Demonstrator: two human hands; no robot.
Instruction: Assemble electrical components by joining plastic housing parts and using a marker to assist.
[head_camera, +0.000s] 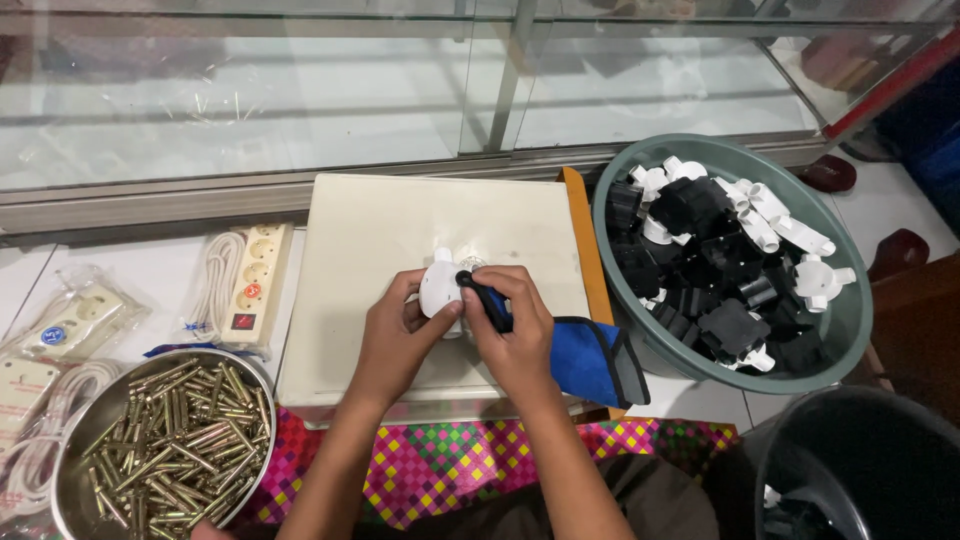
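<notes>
My left hand (395, 335) holds a small round white plastic fitting (438, 287) over a cream board (400, 225). Pressed against the fitting's right side is the tip of a black-handled screwdriver (485, 300), which my right hand (510, 325) grips. The tool's handle runs back under my right fingers. Both hands meet at the middle of the board, close to its near edge.
A green basin (850, 320) of black and white plastic fittings sits at the right. A blue pouch (590, 360) lies beside my right wrist. A steel bowl (165, 445) of brass screws is at the lower left, with power strips (255, 285) behind it. A dark bucket (860, 465) stands at the lower right.
</notes>
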